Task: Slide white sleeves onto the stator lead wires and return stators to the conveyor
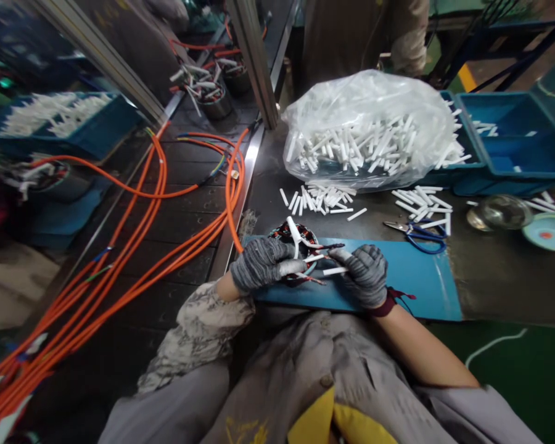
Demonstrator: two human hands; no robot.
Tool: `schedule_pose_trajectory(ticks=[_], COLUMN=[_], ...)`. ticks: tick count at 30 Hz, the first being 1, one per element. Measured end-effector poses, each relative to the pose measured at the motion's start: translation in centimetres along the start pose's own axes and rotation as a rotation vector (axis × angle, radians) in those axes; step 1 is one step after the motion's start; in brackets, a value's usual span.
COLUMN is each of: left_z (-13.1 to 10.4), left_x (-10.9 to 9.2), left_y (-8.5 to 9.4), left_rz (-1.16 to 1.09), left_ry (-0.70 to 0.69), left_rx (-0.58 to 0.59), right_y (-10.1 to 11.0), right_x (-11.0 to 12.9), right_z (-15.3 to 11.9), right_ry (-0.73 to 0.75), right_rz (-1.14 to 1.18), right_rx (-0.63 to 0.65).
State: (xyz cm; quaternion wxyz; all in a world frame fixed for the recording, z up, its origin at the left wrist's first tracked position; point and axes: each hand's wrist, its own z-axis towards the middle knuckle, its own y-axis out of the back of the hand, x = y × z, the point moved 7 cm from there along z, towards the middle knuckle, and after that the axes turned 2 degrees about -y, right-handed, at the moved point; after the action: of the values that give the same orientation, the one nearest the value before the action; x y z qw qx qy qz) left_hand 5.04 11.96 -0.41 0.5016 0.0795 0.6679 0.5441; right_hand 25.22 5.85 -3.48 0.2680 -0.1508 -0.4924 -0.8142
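Observation:
Both my hands wear grey knit gloves with pale fingertips. My left hand (263,265) is closed on a wire with a white sleeve (313,259) slid over it. Opposite it, my right hand (364,274) pinches the wire's bare end, and a white tube (335,271) pokes out from under its fingers. Between and behind the hands sits a round coil-wound part (289,232) with dark and red windings. More leads rise from it, one with a thick white sleeve (293,229). Beneath lies a blue mat (411,277).
Blue-handled scissors (425,237) lie at the mat's right. Loose white tubes (326,198) lie before a clear bag (370,129) full of them. Blue bins (513,132), a glass jar (502,213) and a pale dish (550,232) stand right. Orange cables (143,271) run along the left.

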Motion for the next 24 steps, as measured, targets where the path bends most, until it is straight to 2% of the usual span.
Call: schedule_pose_trajectory(ticks=[3,5,6,8,9,10,11,14,16,19,24], left_z=[0.2,0.0,-0.3,-1.6,-2.5,-3.3,-4.1,-5.3,-5.5,-5.0,-4.6], left_x=[0.0,-0.1,-0.1,0.0,-0.1,-0.2,-0.5,-1.8,-2.8,-3.6,-4.1], left_y=[0.1,-0.1,-0.1,0.5,0.8,1.0,1.2,1.5,1.7,1.6,1.3], left_rz=[0.001,0.040,0.057,0.044,0.003,-0.047,-0.086,-0.040,0.037,0.074,0.095], left_ry=[0.012,0.062,0.103,0.192,0.209,0.198,0.160,-0.041,-0.180,-0.281,-0.284], left_rx=[0.008,-0.014,-0.061,-0.234,-0.332,-0.408,-0.451,-0.479,-0.487,-0.482,-0.471], right_y=[0.4,2.1,3.5,6.7,7.9,8.7,8.9,7.3,6.1,4.9,3.4], right_x=[-0.2,-0.5,-0.8,-1.6,-2.0,-2.3,-2.3,-0.8,0.6,1.8,3.2], right_z=[0.1,0.8,1.2,1.6,1.6,1.5,1.5,0.4,-1.0,-2.3,-2.5], right_ry=[0.079,0.046,0.000,-0.153,-0.234,-0.300,-0.342,-0.333,-0.306,-0.295,-0.288], right_rz=[-0.068,-0.085,-0.092,-0.043,0.024,0.112,0.201,0.400,0.460,0.463,0.536], right_rx=[0.025,-0.062,-0.152,-0.356,-0.414,-0.415,-0.361,-0.036,0.068,0.056,0.081])
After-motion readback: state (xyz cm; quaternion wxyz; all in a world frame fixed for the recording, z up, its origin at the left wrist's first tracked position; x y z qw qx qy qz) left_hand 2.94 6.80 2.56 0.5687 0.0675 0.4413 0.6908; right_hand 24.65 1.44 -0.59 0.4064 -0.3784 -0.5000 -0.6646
